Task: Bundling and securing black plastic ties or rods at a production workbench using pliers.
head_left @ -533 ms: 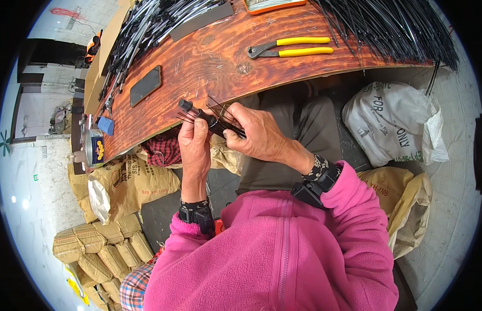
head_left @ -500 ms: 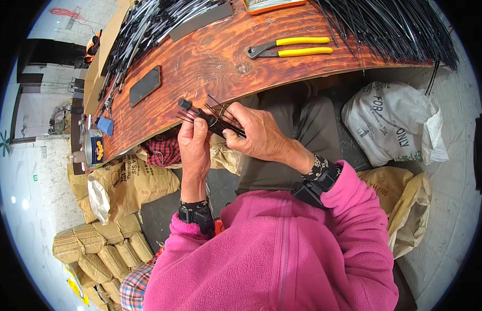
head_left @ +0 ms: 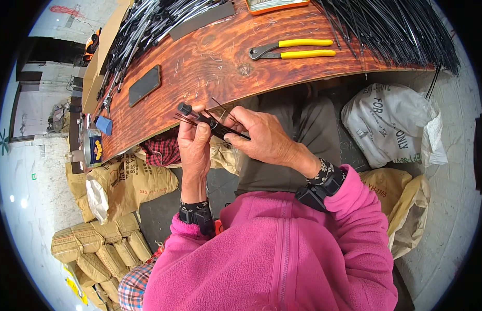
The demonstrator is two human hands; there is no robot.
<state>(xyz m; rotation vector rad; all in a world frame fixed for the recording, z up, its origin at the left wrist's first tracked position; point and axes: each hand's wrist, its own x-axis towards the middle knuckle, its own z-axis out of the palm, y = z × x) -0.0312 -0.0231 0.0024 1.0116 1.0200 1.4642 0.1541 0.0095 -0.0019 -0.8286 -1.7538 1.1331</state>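
Note:
My left hand point(head_left: 193, 155) grips a black tube-like part with a ribbed end point(head_left: 185, 108), thumb pressed along its side. The part tilts, its ribbed end pointing up and left. Thin black strands point(head_left: 186, 119) stick out beside it near my left fingertips. From the right, my right hand point(head_left: 269, 139) closes on the black strands at the part's lower end, thumb and fingers pinched together. One or two strands rise between the two hands. Both hands are just off the table's front edge, above my lap. My fingers hide much of the part's middle.
On the wooden table point(head_left: 199, 62) lie yellow-handled cutting pliers point(head_left: 298, 49), a phone point(head_left: 145, 86) and a blue block point(head_left: 104, 125). Heaps of thin black rods point(head_left: 391, 31) cover its far side. A white sack point(head_left: 378, 124) and brown sacks point(head_left: 132, 184) stand below.
My right hand has shifted slightly right and down, with the strands still in it. The left hand keeps its hold, and the part's ribbed end has dipped a little.

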